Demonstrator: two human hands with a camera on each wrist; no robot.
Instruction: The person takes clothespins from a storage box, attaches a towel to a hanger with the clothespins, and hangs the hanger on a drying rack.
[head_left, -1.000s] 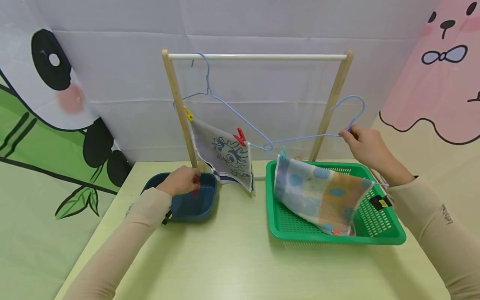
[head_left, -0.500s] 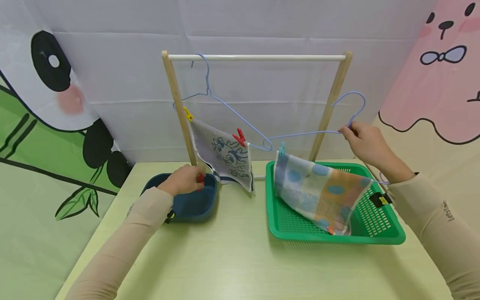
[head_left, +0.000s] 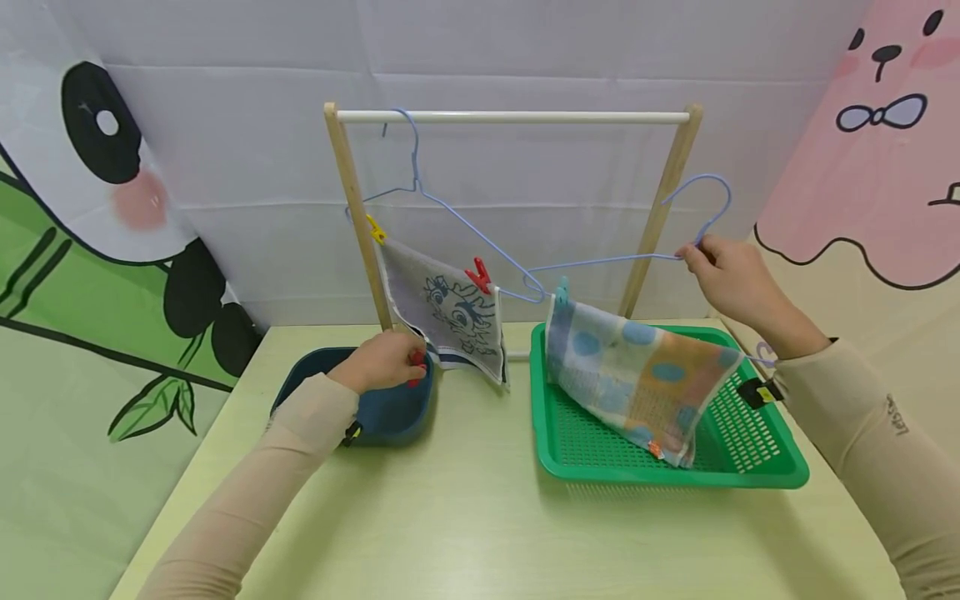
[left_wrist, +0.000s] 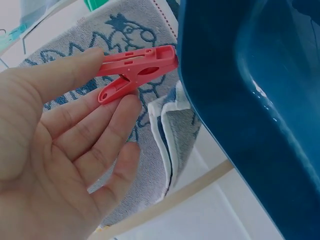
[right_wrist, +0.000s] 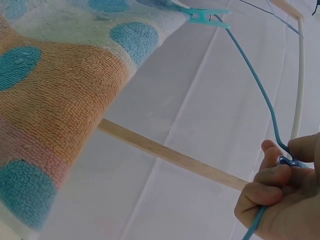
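My left hand (head_left: 384, 361) pinches a red clothespin (left_wrist: 137, 70) between thumb and fingers, over the right rim of the blue basin (head_left: 393, 417). My right hand (head_left: 731, 279) grips a blue wire hanger (head_left: 607, 262) at the base of its hook. From that hanger a towel with coloured patches and blue dots (head_left: 637, 371) hangs, a teal clothespin (head_left: 562, 292) at its left corner. Its right end droops along the hanger, with no clothespin visible there. Another hanger (head_left: 468, 223) on the rack carries a grey towel (head_left: 450, 304), clipped by a yellow clothespin (head_left: 377, 229) and a red one.
A wooden rack with a white rod (head_left: 517, 117) stands at the back of the table (head_left: 465, 517). Below the dotted towel sits a green basket (head_left: 558, 462). The rack's right post (head_left: 660, 208) is close to the held hanger.
My left hand has moved right across the basin with the red clothespin. My right hand has lifted the hanger slightly, and the dotted towel has swung a little left.
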